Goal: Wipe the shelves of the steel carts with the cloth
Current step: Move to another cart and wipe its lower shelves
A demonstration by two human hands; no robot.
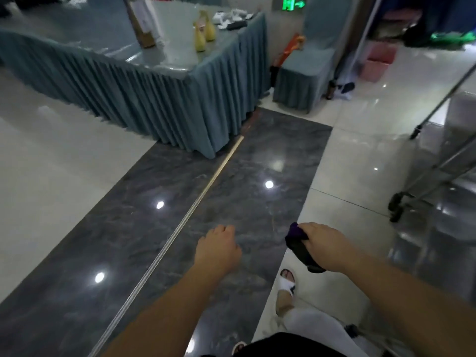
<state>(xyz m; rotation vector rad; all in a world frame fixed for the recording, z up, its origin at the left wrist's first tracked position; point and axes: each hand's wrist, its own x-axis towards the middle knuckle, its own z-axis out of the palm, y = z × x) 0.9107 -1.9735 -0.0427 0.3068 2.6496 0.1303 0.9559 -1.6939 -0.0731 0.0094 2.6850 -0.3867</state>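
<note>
Seen from a camera worn on the head, looking down at a glossy tiled floor, two bare forearms reach forward from the bottom of the view. The left hand [219, 247] hangs over a band of dark grey marble floor [206, 202], its fingers curled under into a loose fist that holds nothing. The right hand [325, 244] is just to its right, over pale tile, and its fingers are wrapped around a dark cloth [300, 247]; one bunched end, tinged purple, sticks out ahead of the knuckles and the other end trails back below the wrist. Under the right forearm, a foot in a white sandal [286, 279] stands on the pale tile, with a white trouser leg above it. A thin metal strip [180, 228] runs diagonally through the marble band. Farther off on the right edge stands a steel cart [438, 161], only partly in view, with slanted tube legs, a black caster near the floor and a shiny shelf surface; it is well apart from both hands. Beyond the marble, at upper left, is a table [154, 104] draped in a pleated grey-blue skirt, with two yellow bottles [203, 34] and some blurred white items on top. Next to it is a chair [306, 73] covered in the same fabric, and a green exit sign [293, 3] glows on the wall behind.
</note>
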